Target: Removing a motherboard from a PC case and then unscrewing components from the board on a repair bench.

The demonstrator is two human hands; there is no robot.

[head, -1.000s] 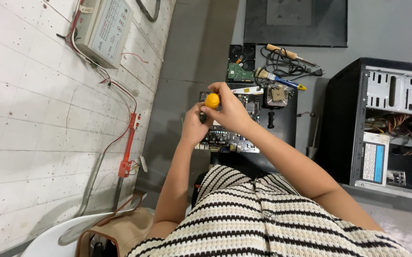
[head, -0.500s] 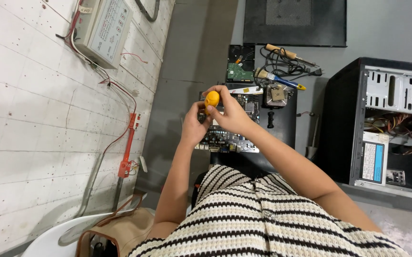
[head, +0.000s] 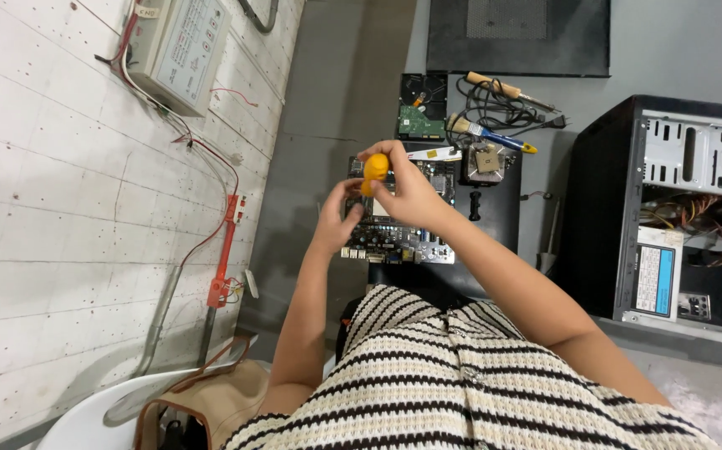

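My right hand is closed around the orange handle of a screwdriver, which stands upright over a green-black motherboard. My left hand sits right beside it at the board's left edge. Its fingers are bent toward the shaft under the handle. The shaft and tip are hidden by the hands, so I cannot tell whether the left hand grips anything. The board lies on a black surface in front of my striped sweater.
Behind the board lie a bare hard drive, a brush with a blue and yellow handle, a soldering iron with black cable, and a small cooler. An open computer case stands at right. A brown bag sits on a white chair.
Almost nothing. My right hand's fingers have shifted slightly on the orange handle; both hands stay over the motherboard.
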